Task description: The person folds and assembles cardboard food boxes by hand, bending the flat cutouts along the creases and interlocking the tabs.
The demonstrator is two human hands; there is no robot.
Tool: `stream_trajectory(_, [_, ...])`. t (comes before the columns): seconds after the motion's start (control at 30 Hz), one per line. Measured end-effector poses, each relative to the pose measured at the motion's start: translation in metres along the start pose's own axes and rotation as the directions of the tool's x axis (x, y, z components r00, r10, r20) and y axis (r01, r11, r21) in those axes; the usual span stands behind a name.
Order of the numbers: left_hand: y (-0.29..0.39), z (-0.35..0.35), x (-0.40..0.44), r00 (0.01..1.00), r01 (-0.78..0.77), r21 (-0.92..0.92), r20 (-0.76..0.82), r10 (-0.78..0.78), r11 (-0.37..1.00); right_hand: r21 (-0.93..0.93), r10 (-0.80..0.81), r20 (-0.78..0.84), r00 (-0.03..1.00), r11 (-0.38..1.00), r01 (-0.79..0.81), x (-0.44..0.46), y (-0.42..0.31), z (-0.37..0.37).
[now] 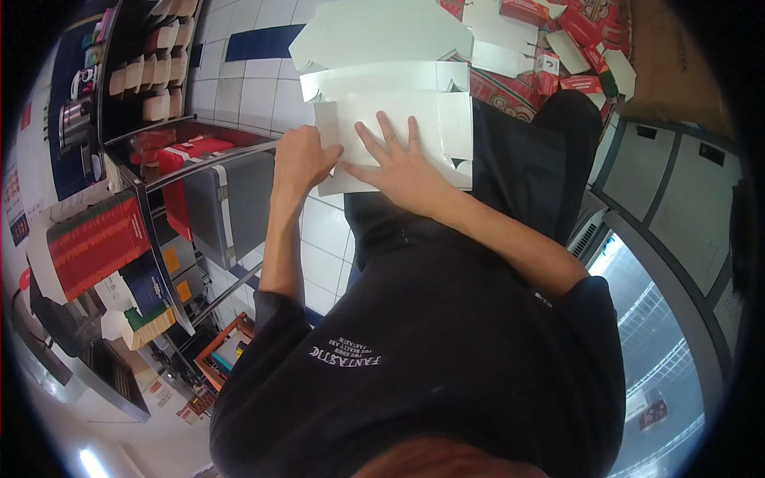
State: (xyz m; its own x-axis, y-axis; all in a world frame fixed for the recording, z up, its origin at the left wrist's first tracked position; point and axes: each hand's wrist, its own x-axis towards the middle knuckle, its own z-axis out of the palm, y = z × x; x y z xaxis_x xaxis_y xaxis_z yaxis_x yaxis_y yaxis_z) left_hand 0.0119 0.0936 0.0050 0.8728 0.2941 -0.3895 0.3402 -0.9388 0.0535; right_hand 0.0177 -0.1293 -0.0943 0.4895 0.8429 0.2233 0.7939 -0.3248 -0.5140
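Note:
A white cardboard box blank (388, 80), partly folded, lies over my lap with its plain inner side up and its large far panel spread open. My left hand (303, 159) is closed at the blank's left side flap, fingers curled at the edge and the thumb pointing inward. My right hand (398, 163) lies flat on the near panel, fingers spread, with the thumb reaching toward the left hand. Small side flaps stand slightly raised at the fold lines on the right of the blank.
Several small red boxes (580, 28) lie on a red patterned mat beyond my knee. To the left, a metal rack (147, 191) carries stacked red cartons (100, 243); a grey case (227, 211) stands beside it. Grey cabinets (669, 191) are on the right.

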Motion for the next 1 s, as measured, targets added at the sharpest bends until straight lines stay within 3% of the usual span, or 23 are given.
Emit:
stream_trajectory(0.1, [0.003, -0.004, 0.002, 0.999, 0.015, -0.067, 0.030, -0.013, 0.998, -0.060, 0.005, -0.002, 1.000, 0.998, -0.005, 0.000, -0.001, -0.003])
stream_trajectory(0.4, [0.008, -0.004, -0.003, 1.000, -0.004, 0.068, 0.009, 0.003, 0.998, -0.118, 0.037, 0.065, 0.997, 0.993, -0.029, 0.005, -0.007, -0.004])
stream_trajectory(0.47, [0.004, -0.006, -0.002, 0.999, -0.001, -0.084, 0.040, 0.005, 0.997, -0.057, 0.033, 0.074, 0.997, 0.998, -0.029, 0.006, -0.005, -0.006])
stream_trajectory(0.53, [0.000, -0.006, -0.005, 0.999, -0.026, -0.124, 0.027, 0.029, 0.992, 0.009, 0.025, 0.082, 0.996, 1.000, -0.026, 0.007, -0.006, -0.010])
stream_trajectory(0.7, [-0.009, -0.001, -0.006, 0.994, -0.103, -0.101, 0.021, 0.106, 0.990, -0.043, 0.084, 0.123, 0.989, 0.996, -0.080, 0.011, -0.016, -0.013])
stream_trajectory(0.83, [-0.014, 0.003, -0.011, 0.990, -0.128, -0.243, 0.029, 0.139, 0.962, -0.152, 0.104, 0.055, 0.993, 0.984, -0.095, 0.017, -0.023, -0.016])
stream_trajectory(0.9, [-0.017, 0.006, -0.014, 0.984, -0.170, -0.311, -0.013, 0.175, 0.935, -0.165, 0.127, 0.189, 0.974, 0.982, -0.096, 0.023, -0.026, -0.025])
stream_trajectory(1.0, [-0.019, 0.005, -0.017, 0.986, -0.165, -0.365, -0.026, 0.167, 0.916, -0.135, 0.108, 0.107, 0.988, 0.986, -0.094, 0.019, -0.023, -0.012])
